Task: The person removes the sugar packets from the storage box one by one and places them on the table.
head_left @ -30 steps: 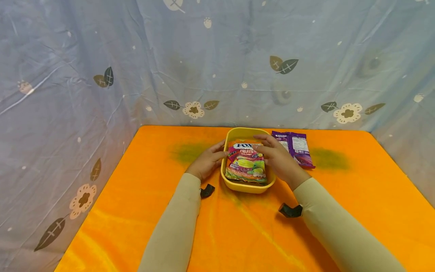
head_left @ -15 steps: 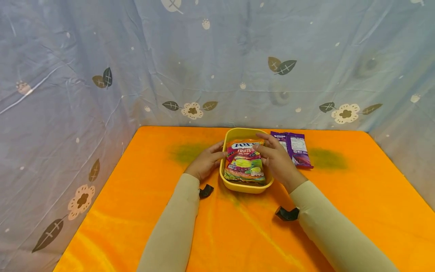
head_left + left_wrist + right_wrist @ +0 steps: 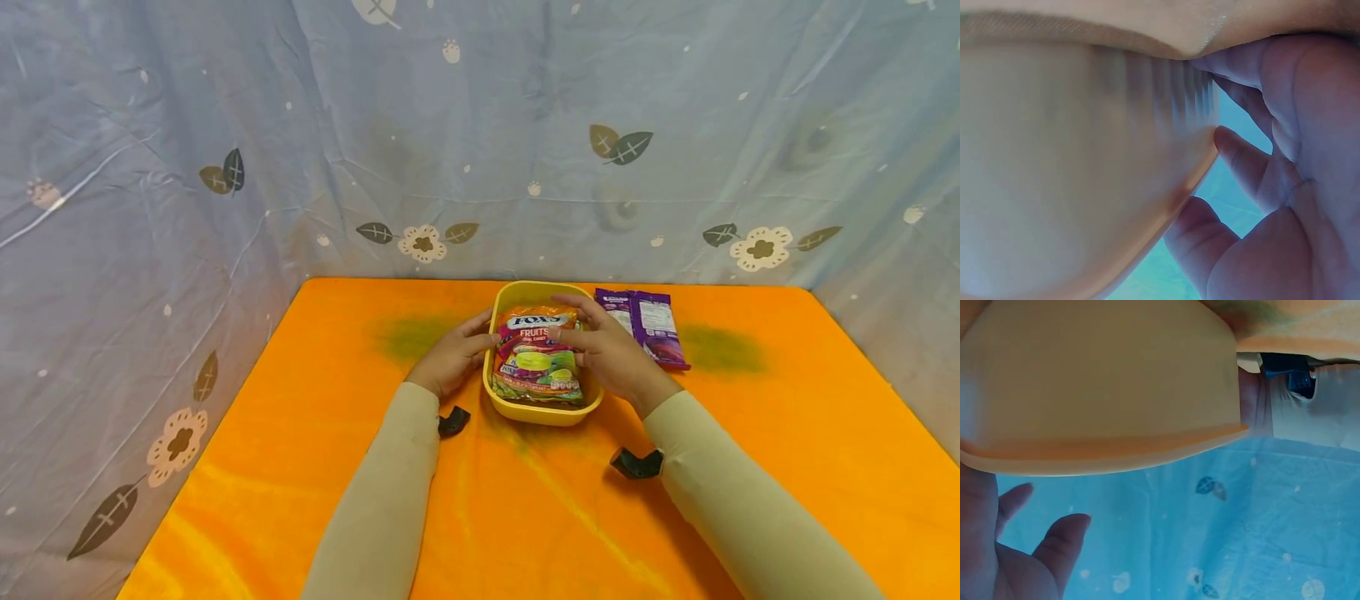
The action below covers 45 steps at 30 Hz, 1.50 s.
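Observation:
A yellow plastic container stands on the table, with a colourful bag of fruit candy lying face up in it. My left hand is at the container's left side, thumb at the rim. In the left wrist view its fingertips touch the edge and the ribbed outer wall, the fingers relaxed. My right hand reaches over the right rim, thumb overlapping the candy bag and fingers spread above the container. The right wrist view shows its thumb and a finger extended beyond the rim; the other fingers are hidden.
Purple snack packets lie behind and right of the container. An orange cloth covers the table. A patterned curtain hangs behind and at both sides. Black wrist pieces stick out from the sleeves.
My right hand has shifted slightly left, its thumb and fingers further over the candy bag. My left hand stays at the container's left side. The view has drifted a little.

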Tool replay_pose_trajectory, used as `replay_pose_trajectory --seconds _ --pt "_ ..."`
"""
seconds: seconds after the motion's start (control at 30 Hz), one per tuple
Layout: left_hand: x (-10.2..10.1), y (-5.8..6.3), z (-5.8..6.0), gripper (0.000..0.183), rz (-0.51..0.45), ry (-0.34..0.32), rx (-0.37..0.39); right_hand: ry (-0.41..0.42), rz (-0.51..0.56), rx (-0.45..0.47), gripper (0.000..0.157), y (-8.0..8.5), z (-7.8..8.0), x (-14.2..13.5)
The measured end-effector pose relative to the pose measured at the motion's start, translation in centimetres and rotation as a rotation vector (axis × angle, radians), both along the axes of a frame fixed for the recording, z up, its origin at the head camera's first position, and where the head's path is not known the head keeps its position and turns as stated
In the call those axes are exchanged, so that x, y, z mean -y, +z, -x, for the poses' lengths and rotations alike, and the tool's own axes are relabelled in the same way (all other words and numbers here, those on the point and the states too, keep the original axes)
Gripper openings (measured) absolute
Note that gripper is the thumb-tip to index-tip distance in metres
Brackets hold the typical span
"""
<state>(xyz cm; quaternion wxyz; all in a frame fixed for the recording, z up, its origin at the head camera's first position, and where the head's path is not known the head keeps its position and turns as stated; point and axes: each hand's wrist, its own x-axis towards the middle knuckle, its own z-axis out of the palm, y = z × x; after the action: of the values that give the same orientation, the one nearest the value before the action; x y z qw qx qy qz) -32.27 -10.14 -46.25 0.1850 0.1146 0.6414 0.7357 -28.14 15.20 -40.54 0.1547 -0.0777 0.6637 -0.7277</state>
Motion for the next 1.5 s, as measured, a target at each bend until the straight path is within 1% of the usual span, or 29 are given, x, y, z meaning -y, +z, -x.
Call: replay_pose_trajectory --seconds 0.17,0.23,0.33,0.4,0.53,0.63,0.77,0.87,1.1,1.23,1.37,1.5 --pt "0.0 0.1 -0.1 0.058 -0.012 -0.004 0.016 0.011 0.036 0.040 0.064 0.0 0.0 -0.1" --pt "0.0 0.2 -0.1 0.059 -0.012 -0.006 0.017 0.032 -0.008 0.036 0.066 0.1 -0.1 -0.1" --pt "0.0 0.3 -0.2 0.059 -0.008 -0.008 0.021 0.084 -0.136 0.008 0.065 0.3 -0.1 0.1" --pt "0.0 0.4 -0.2 0.059 -0.005 -0.009 0.017 0.125 -0.193 -0.004 0.064 0.5 -0.1 0.4" --pt "0.1 0.4 -0.1 0.059 -0.012 -0.019 0.017 0.174 -0.229 0.001 0.063 0.5 0.1 0.9" --pt "0.2 0.4 0.1 0.059 -0.013 -0.024 0.014 0.182 -0.281 -0.006 0.064 0.5 0.2 1.1" --pt "0.2 0.3 0.1 0.057 -0.007 -0.027 0.003 0.186 -0.357 -0.024 0.060 0.4 0.3 1.2" --pt "0.2 0.3 0.1 0.057 -0.001 -0.027 0.004 0.188 -0.371 -0.035 0.057 0.4 0.3 1.1" --pt "0.2 0.4 0.0 0.057 -0.028 -0.022 0.012 0.179 -0.348 -0.055 0.051 0.4 0.2 0.9" --pt "0.2 0.5 -0.2 0.058 -0.011 -0.008 0.017 0.167 -0.301 -0.069 0.050 0.4 0.0 0.8" --pt "0.1 0.5 -0.2 0.058 -0.008 0.001 0.026 0.151 -0.223 -0.057 0.050 0.3 0.0 0.5" --pt "0.1 0.4 -0.2 0.058 -0.014 0.001 0.025 0.148 -0.192 -0.050 0.052 0.3 0.0 0.4"
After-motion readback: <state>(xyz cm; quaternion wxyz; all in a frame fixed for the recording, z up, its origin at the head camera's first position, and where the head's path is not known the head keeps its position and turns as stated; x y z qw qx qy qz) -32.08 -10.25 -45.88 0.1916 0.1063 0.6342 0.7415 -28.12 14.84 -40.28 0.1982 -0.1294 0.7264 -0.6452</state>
